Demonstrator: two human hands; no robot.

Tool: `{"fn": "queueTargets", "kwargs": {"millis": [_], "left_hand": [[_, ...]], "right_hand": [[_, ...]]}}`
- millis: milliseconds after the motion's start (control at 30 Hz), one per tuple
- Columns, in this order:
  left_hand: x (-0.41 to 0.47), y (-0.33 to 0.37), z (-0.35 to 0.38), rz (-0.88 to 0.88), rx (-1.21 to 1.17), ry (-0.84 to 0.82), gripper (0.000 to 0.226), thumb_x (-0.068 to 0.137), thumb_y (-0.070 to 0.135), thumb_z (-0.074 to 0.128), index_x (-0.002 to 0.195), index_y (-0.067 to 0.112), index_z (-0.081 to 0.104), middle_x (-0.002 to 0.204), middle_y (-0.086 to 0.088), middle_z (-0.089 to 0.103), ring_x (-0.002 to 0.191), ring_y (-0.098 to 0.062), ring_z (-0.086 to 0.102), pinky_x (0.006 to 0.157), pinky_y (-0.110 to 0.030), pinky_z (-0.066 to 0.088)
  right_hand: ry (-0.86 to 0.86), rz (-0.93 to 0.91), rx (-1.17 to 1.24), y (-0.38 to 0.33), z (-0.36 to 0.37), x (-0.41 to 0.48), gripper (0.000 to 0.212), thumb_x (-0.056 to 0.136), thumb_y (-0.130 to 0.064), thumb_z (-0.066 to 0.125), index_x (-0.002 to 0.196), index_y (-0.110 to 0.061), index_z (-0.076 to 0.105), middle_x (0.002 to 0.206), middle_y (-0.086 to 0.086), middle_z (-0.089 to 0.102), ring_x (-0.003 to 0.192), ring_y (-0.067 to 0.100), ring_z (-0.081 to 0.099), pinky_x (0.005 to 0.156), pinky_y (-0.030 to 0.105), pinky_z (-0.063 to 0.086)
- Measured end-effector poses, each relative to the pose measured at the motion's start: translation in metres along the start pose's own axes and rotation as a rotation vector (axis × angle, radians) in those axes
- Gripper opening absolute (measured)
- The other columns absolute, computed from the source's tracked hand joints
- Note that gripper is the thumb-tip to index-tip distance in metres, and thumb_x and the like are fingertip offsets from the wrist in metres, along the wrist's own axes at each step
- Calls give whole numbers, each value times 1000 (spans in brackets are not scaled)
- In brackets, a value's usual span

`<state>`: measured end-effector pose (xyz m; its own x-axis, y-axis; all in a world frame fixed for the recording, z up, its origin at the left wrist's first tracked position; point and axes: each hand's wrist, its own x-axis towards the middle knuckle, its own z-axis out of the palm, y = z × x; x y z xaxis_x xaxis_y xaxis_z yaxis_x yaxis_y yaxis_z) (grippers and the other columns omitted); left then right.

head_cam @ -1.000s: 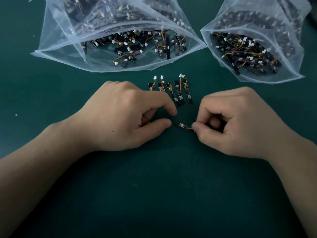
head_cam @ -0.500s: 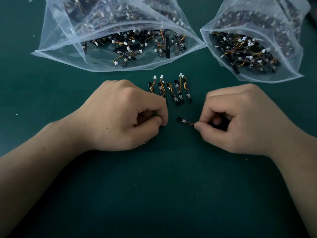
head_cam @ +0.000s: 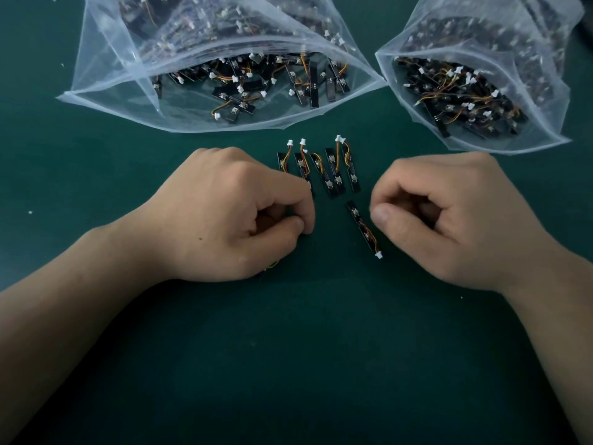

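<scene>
Several small black circuit boards with orange wires and white plugs lie in a row [head_cam: 321,168] on the green mat [head_cam: 288,348]. One more such board [head_cam: 364,229] lies alone just below the row, its white plug pointing toward me. My right hand [head_cam: 449,220] rests beside this board with its fingers curled and its thumb tip close to the board but not gripping it. My left hand [head_cam: 231,216] is curled to the left of the row, thumb against forefinger. A bit of orange wire [head_cam: 272,265] sticks out from under its palm; what it holds is hidden.
Two clear plastic bags stand open at the far side, one at the left [head_cam: 128,101] and one at the right [head_cam: 545,130]. Both hold many of the same wired boards. The near part of the mat is bare green.
My right hand has let go of the single board, which now lies free and turned lengthwise with its plug toward me. My left hand has drawn its thumb and forefinger together.
</scene>
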<state>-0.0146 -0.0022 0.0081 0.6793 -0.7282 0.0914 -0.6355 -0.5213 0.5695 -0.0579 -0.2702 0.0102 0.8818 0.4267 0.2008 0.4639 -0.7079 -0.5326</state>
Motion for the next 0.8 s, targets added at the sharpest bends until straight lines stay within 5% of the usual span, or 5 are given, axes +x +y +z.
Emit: {"fn": "queueTargets", "kwargs": {"millis": [33,133,800], "left_hand": [[0,0,0,0,-3,0,15,84,23,62,85,32,75,58,10,63,57,-11,59,56,-36,49],[0,0,0,1,-5,1,15,84,23,62,85,31,75,59,10,63,57,-11,59,57,-36,49],[0,0,0,-4,1,7,15,84,23,62,85,31,74,58,10,63,57,-12,59,56,-35,49]], "right_hand": [[-16,-5,30,2,-2,-1,7,91,-27,65,90,-23,71,67,-13,54,57,13,49,54,33,39],[-103,-4,34,5,-6,-2,26,84,-26,74,110,-26,74,72,-13,54,57,15,47,55,33,40],[-199,48,-126,-7,-9,0,30,85,-49,66,110,-34,72,77,-15,51,65,3,48,58,38,47]]}}
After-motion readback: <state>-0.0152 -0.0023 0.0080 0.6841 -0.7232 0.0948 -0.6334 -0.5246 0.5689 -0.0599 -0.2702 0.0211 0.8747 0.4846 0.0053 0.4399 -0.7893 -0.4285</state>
